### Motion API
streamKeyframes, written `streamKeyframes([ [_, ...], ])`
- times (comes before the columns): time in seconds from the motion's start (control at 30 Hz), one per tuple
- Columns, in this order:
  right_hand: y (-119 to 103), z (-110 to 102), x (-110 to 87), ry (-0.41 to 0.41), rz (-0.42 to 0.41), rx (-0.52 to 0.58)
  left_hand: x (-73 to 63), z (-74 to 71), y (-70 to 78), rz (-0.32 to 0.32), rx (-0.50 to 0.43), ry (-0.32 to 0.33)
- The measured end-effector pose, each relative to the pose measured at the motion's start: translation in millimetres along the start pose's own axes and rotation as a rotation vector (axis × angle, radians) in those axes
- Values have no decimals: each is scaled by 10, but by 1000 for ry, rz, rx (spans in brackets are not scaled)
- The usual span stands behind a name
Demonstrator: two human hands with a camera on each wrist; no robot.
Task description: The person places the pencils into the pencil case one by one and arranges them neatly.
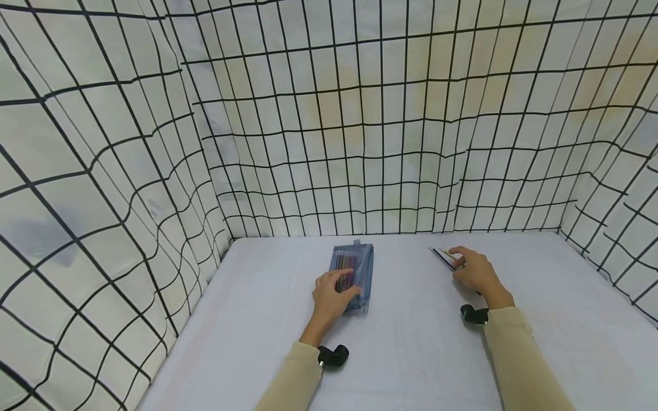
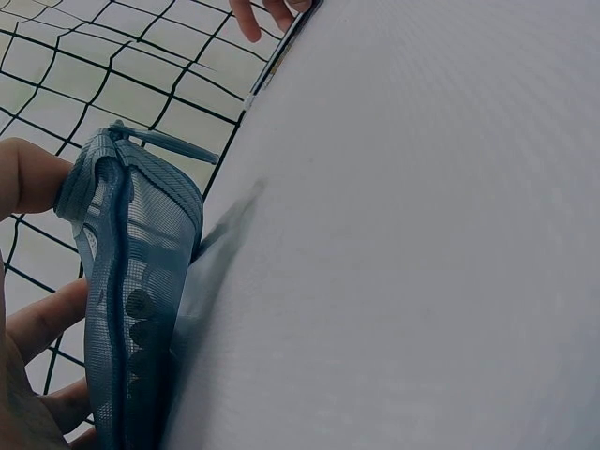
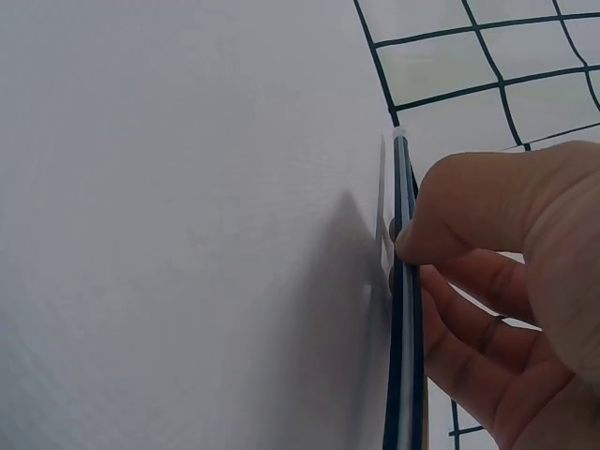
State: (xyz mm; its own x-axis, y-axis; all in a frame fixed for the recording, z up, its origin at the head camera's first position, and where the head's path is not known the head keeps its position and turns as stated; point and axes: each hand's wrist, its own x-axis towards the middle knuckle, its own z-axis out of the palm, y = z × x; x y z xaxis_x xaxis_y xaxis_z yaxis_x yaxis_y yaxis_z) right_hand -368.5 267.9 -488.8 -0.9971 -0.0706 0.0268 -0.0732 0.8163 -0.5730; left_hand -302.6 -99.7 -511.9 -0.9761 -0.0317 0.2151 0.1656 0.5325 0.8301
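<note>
A blue mesh pencil case (image 1: 366,265) lies on the white table, with several coloured pencils (image 1: 345,262) showing through it. My left hand (image 1: 330,297) rests over its near half, thumb near the zipped end and fingers spread across the top. In the left wrist view, the case's zipper (image 2: 117,281) faces the camera. Off to the right, my right hand (image 1: 477,275) pinches a slim dark blue pencil with a pale stripe (image 3: 404,347) between thumb and fingers, close over the table. A yellowish slim stick (image 1: 449,254) shows beside it by the fingertips.
A white cloth covers the table (image 1: 257,319). Black grid netting (image 1: 380,131) over pale sheeting stands along the back and both sides. Each wrist carries a small black camera, such as the left one (image 1: 336,356).
</note>
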Motion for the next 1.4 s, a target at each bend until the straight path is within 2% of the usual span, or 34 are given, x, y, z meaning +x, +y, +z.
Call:
streamKeyframes([
  [0.3,-51,-4,-16,4,8,35,-2,1,19,-3,10,-5],
  [0.63,-75,-24,-30,12,-31,100,-1,-2,18,5,3,-6],
  [0.8,-90,-30,-22,4,-30,174,6,-1,22,3,5,-6],
  [1.1,-148,-15,-17,-44,0,423,4,-4,13,1,0,-6],
  [1.4,-195,9,-5,-85,27,541,5,0,-3,6,4,-1],
])
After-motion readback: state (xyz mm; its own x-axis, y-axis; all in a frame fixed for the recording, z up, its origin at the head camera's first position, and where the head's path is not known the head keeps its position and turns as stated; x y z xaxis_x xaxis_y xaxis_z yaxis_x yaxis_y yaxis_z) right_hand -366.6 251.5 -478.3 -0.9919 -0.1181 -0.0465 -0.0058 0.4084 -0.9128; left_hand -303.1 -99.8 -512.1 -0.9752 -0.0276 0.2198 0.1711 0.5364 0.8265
